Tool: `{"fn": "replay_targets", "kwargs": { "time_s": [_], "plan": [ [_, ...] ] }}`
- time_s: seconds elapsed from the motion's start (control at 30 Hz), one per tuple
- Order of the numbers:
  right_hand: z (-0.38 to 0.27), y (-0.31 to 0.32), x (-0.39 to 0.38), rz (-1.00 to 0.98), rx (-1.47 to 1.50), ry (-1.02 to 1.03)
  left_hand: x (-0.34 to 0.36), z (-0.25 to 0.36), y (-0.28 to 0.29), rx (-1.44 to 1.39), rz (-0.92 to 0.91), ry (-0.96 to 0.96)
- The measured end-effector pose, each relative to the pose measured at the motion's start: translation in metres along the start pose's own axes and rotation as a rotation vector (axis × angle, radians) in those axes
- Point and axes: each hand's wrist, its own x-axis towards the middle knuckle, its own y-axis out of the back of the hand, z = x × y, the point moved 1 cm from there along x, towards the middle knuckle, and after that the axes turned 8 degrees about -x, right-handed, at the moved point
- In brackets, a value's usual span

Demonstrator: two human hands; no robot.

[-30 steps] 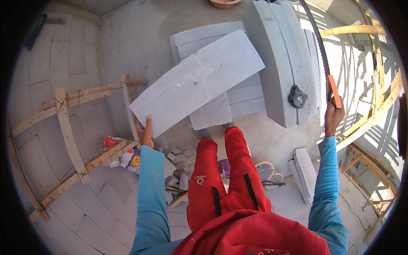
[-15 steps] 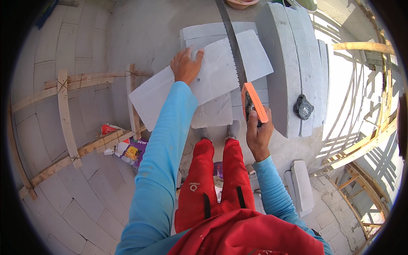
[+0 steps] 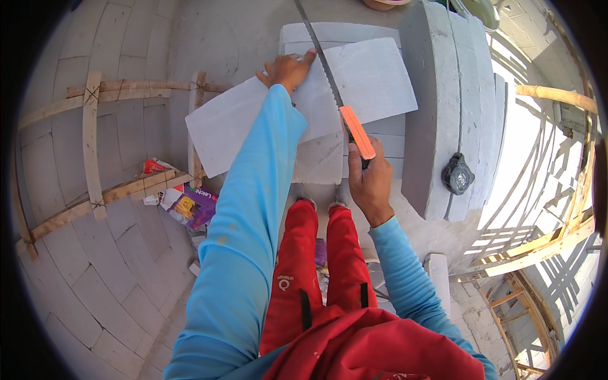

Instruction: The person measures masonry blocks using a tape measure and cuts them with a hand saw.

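A pale grey lightweight concrete slab (image 3: 373, 79) lies at an angle across other blocks in front of me. My left hand (image 3: 288, 71) rests on it, fingers apart, the thumb reaching close to the saw blade. My right hand (image 3: 372, 180) is wrapped round the orange handle of a handsaw (image 3: 358, 132). Its long toothed blade runs away from me across the slab, just right of my left hand. Whether the teeth have cut into the slab cannot be made out. Beneath it sits a lower block (image 3: 320, 159).
Thick grey blocks (image 3: 430, 120) stand on edge at the right, with a black knob-like object (image 3: 457, 174) against them. Wooden strips (image 3: 95, 145) form a frame at the left, near a purple printed bag (image 3: 190, 206). A pink basin (image 3: 383, 4) stands at the far edge.
The saw has shifted left across the slab, its handle now farther from me and turned more edge-up. My left hand has moved up and right, closer to the blade. The view has shifted slightly.
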Motion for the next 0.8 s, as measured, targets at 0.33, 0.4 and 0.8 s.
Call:
{"fn": "replay_targets", "kwargs": {
  "time_s": [0.33,0.4,0.8],
  "plan": [
    [-0.002,0.000,0.001,-0.020,-0.005,0.031,0.006,0.001,-0.001,-0.038,-0.044,0.031],
    [-0.003,-0.001,0.000,-0.038,0.001,0.038,0.008,-0.003,-0.003,-0.044,-0.024,0.032],
    [-0.015,0.006,0.007,-0.062,-0.043,0.021,-0.002,0.005,-0.002,-0.049,-0.013,0.004]
  ]
}}
